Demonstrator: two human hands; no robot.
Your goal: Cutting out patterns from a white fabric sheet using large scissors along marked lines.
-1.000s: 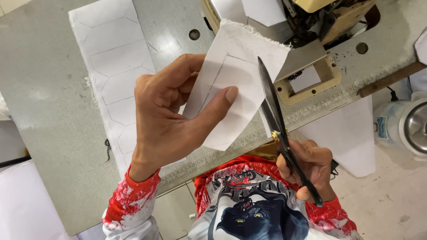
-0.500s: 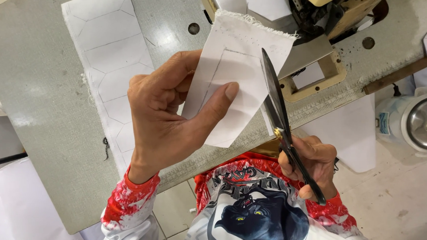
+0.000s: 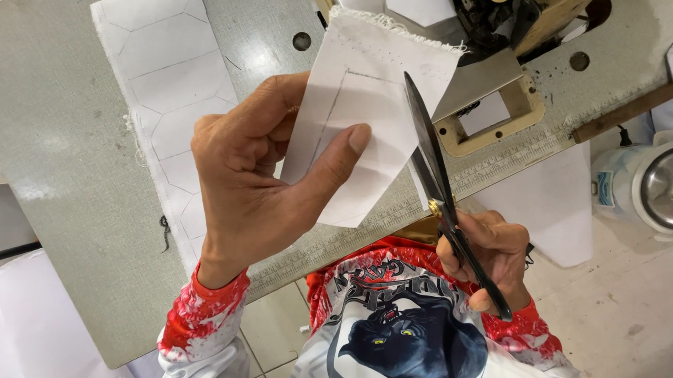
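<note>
My left hand [image 3: 258, 180] pinches a white fabric piece [image 3: 371, 98] with a pencilled outline, thumb on its front, holding it up above the grey sewing table [image 3: 60, 184]. My right hand [image 3: 492, 258] grips black scissors [image 3: 433, 185] by their handles. The blades point up and away, and they lie against the right edge of the fabric piece. The blades look nearly closed. The fabric's top edge is frayed.
A long white fabric strip [image 3: 165, 76] marked with hexagon outlines lies on the table at left. A sewing machine [image 3: 524, 11] stands at the top right, with a metal plate [image 3: 490, 109] below it. A white container [image 3: 650, 189] sits at the right edge. White fabric [image 3: 549, 204] hangs off the table front.
The scissors have slid further up along the fabric's right edge. My left hand keeps the same hold on the fabric piece.
</note>
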